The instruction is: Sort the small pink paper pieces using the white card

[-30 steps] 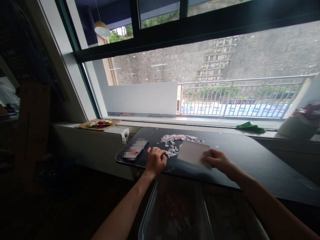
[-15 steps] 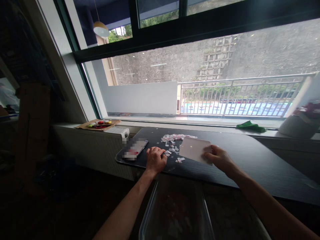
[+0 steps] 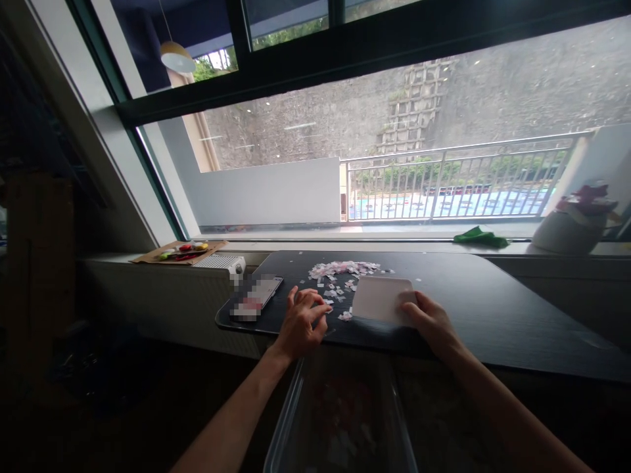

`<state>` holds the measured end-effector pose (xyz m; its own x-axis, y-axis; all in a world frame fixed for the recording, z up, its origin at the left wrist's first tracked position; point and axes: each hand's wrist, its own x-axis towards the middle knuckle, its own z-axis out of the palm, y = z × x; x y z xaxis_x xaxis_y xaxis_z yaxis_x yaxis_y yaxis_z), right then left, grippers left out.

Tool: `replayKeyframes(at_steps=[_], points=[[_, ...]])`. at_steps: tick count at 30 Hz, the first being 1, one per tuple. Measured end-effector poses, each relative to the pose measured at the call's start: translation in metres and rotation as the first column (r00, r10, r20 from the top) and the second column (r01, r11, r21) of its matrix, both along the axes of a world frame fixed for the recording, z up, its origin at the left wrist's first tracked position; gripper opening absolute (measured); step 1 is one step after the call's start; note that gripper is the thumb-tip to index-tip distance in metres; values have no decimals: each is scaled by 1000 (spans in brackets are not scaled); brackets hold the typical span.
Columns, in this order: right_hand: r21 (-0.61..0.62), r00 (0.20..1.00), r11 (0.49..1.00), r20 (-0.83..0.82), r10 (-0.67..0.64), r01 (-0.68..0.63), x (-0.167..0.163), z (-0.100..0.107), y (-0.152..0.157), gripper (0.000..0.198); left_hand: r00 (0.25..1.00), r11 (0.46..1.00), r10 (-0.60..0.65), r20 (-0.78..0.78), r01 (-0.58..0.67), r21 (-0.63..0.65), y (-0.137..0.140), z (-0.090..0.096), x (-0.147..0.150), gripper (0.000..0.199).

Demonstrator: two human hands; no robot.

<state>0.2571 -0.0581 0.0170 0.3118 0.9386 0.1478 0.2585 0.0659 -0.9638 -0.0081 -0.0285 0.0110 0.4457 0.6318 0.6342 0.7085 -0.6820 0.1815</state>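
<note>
My right hand (image 3: 434, 323) grips the right edge of a thin whitish rectangular card (image 3: 377, 299), thumb on the near face. The card is tilted over the dark table, its left edge beside small paper pieces. A loose heap of small white and pinkish paper pieces (image 3: 342, 268) lies toward the window, with scattered ones (image 3: 335, 290) nearer me. My left hand (image 3: 304, 322) is above the table's front edge, fingers loosely bent and apart, the fingertips close to a few pieces. Nothing is visibly held in it. A small cluster (image 3: 346, 316) lies by the card's lower left corner.
Below the table edge stands a clear plastic bin (image 3: 290, 401) with paper pieces inside. A phone (image 3: 259, 297), partly blurred out, lies left on the dark table (image 3: 473, 309). The sill bears a green cloth (image 3: 480, 237), a pale pot (image 3: 566, 230) and cardboard (image 3: 148, 255) with colourful items.
My left fingers have spread a little. The card has turned slightly flatter and more level in my right hand. The whole view has shifted, moving the scene leftward.
</note>
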Motion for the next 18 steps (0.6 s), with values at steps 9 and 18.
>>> replayKeyframes(at_steps=[9,18], points=[[60,990,995,113,-81,74,-1,-3,-1,27,988,992,-79,-136,64,-112,1,3,18,22],[61,987,996,147,-67,59,-3,-1,-4,26,986,990,-74,-150,54,-134,1,1,18,34]])
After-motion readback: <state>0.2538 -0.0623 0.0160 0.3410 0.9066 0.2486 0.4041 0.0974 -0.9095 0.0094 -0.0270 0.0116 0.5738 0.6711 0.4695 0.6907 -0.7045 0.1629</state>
